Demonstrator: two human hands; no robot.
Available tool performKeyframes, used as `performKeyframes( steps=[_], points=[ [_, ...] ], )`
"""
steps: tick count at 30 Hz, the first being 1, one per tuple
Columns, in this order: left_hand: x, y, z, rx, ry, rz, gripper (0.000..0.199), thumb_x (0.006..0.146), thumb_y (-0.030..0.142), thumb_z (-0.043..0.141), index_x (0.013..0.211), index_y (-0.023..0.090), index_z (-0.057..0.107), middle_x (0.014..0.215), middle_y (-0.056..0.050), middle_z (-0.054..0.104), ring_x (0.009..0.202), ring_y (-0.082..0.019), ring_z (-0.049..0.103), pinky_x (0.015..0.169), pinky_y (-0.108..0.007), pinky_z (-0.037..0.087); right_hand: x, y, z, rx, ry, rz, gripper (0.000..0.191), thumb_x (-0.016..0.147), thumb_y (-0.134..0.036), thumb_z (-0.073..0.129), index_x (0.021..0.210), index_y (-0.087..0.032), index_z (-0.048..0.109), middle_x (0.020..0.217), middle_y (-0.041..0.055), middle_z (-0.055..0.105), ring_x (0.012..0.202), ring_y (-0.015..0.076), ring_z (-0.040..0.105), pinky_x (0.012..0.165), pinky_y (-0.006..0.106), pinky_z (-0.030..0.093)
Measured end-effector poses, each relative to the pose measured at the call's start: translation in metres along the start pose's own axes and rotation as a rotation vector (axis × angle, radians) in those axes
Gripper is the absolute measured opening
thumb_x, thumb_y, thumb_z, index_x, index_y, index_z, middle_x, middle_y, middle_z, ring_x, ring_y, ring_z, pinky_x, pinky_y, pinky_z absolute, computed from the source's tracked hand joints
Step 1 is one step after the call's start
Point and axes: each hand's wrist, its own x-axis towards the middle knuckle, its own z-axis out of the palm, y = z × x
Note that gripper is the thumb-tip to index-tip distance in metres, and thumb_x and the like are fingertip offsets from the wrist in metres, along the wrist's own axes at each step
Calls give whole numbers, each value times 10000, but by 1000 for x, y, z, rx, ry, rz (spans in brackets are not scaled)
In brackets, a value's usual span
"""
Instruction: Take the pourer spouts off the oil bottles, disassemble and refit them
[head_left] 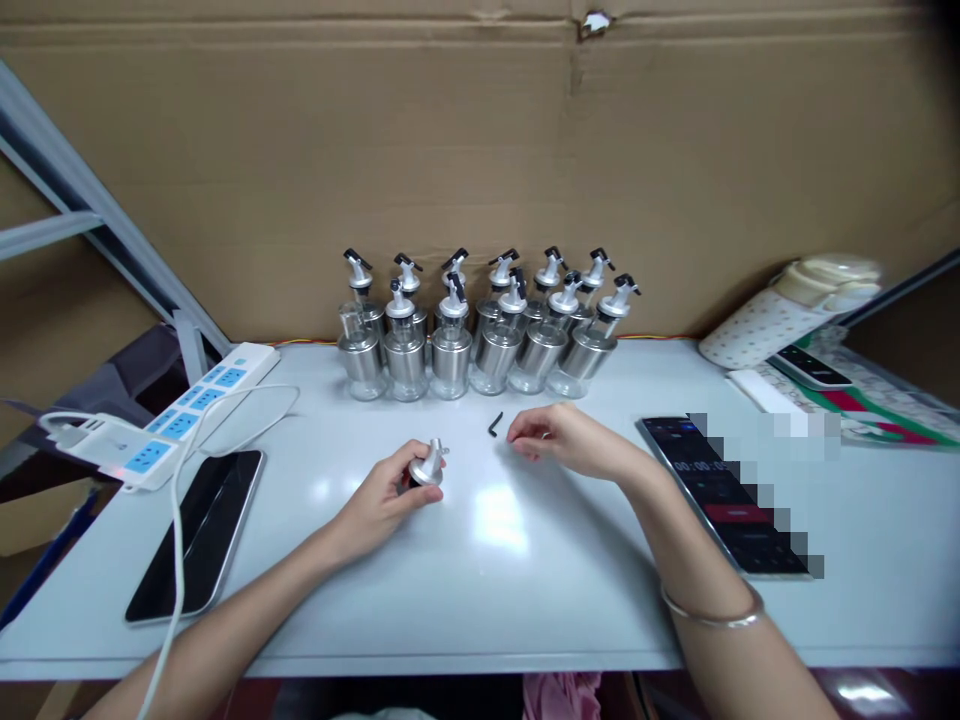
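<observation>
Bottle rows: 6 bottles in front, leftmost neck spoutless; rear bodies mostly hidden.
Left hand: before the rows, pinching the spout.
Right hand: before the rows' right half; fingers curled, fingertip contact cannot be told.
Silver spout: before the rows, leverless, base covered.
Black lever: before the rows, loose; lifting it calls for a fine pinch.

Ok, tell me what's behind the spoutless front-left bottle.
Another bottle, its silver spout with black lever showing above; the front-left bottle covers most of its lower body.

Slim silvery bangle around right forearm, bare hands
</observation>
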Motion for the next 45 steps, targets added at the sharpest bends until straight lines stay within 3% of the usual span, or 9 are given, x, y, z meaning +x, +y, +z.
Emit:
performKeyframes(
  steps=[8, 13, 16, 19, 23, 29, 33, 38, 45],
  points=[
    [0, 8, 1, -64, 80, -65, 404, 714, 393, 715, 948, 207, 443, 720, 50, 489, 661, -120, 436, 643, -226, 350, 7, 17, 15, -80, -75, 33, 83, 707, -204, 658, 662, -177, 593, 578, -45, 522, 535, 96, 432, 513, 228, 323],
    [-1, 7, -3, 40, 136, -48, 350, 701, 394, 735, 905, 186, 541, 701, 42, 509, 640, -117, 433, 610, -223, 351, 3, 1, 9, -126, -39, 31, 128, 711, -254, 694, 759, -171, 608, 630, -32, 532, 570, 109, 464, 549, 240, 358],
    [-2, 6, -5, 197, 137, 31, 350, 768, 417, 691, 1031, 189, 647, 735, 16, 557, 630, -121, 433, 646, -239, 386, -3, -26, 14, -9, 90, -120, 212, 847, -370, 573, 817, -164, 612, 703, 3, 585, 630, 119, 499, 601, 248, 389],
    [-4, 4, -4, 274, 105, 170, 413, 861, 457, 581, 1187, 210, 630, 808, -19, 593, 670, -140, 476, 684, -252, 425, -6, -49, 31, 84, -17, -241, 230, 908, -352, 492, 857, -171, 625, 745, 12, 617, 651, 116, 511, 628, 242, 393],
    [-4, 0, -3, 351, 81, 324, 450, 941, 439, 447, 1322, 217, 533, 839, -43, 580, 733, -160, 513, 720, -271, 457, -5, -55, 51, 164, -68, -179, 252, 909, -363, 502, 780, -167, 596, 640, -25, 550, 584, 97, 456, 591, 231, 354],
    [-3, 2, -7, 338, 175, 469, 347, 972, 332, 410, 1221, 198, 611, 833, -58, 611, 745, -153, 540, 700, -267, 461, -2, -51, 60, 454, 18, -123, 275, 837, -435, 583, 786, -164, 589, 608, -31, 530, 568, 99, 457, 560, 227, 351],
    [-2, 9, -9, 240, 238, 438, 290, 945, 315, 474, 1120, 182, 663, 821, -49, 633, 734, -148, 557, 683, -260, 450, -2, -54, 66, 271, 174, -217, 239, 887, -396, 544, 812, -177, 603, 670, -7, 585, 605, 111, 493, 568, 226, 368],
    [1, 16, -6, -73, 282, 176, 241, 851, 405, 612, 910, 171, 619, 849, -30, 633, 786, -153, 569, 742, -275, 438, 1, -46, 69, -239, 418, -602, 257, 979, -302, 418, 860, -175, 608, 710, 40, 627, 642, 134, 522, 634, 271, 368],
    [6, 14, -2, -425, 188, 48, 418, 765, 487, 682, 742, 198, 380, 665, 54, 483, 613, -94, 442, 617, -241, 345, 0, -40, 59, -620, 459, -845, 281, 986, -172, 349, 1037, -177, 625, 806, 75, 683, 702, 163, 537, 656, 321, 359]
  ],
)
